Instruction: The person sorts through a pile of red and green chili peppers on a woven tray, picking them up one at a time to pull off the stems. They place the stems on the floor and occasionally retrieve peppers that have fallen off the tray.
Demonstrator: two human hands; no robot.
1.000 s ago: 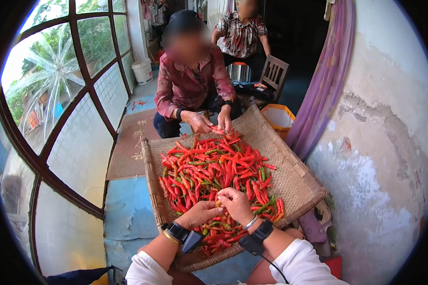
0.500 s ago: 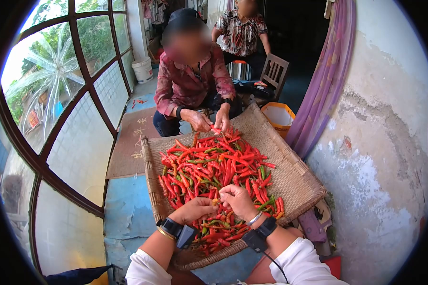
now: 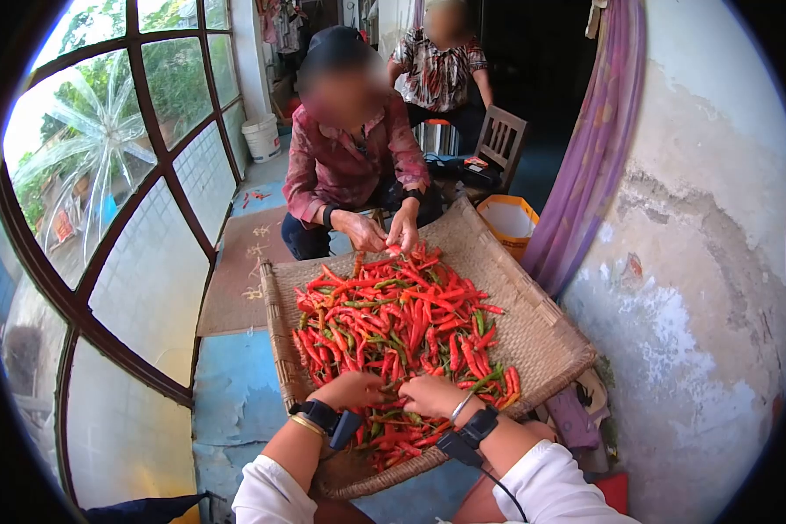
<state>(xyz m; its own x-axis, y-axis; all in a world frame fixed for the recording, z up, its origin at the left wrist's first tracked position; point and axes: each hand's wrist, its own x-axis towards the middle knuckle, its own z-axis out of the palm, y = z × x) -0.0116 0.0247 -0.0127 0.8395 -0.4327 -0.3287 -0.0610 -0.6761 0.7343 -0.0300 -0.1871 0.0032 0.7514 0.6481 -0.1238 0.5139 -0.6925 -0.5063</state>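
Observation:
A heap of red chili peppers [image 3: 410, 323], with some green and orange ones mixed in, lies on a woven tray [image 3: 533, 306]. Low over the near part of the heap, my left hand [image 3: 355, 390] has its fingers closed and pointing right. My right hand [image 3: 431, 396] comes in from the other side, fingers curled, its tips close to those of the left. Whatever sits between the fingertips is too small and hidden against the peppers to make out. Both wrists carry black straps and bracelets.
Across the tray a person's hands [image 3: 384, 234] hold a red chili. Another person [image 3: 445, 74] is behind, near a wooden chair [image 3: 502, 144]. A yellow-rimmed bucket [image 3: 506, 218] stands beyond the tray's right edge. Windows line the left; a purple curtain [image 3: 585, 148] and wall the right.
Both my hands have dropped lower toward the near peppers. An orange-yellow chili seen between my fingertips before no longer shows clearly. The person opposite still works a red chili in both hands.

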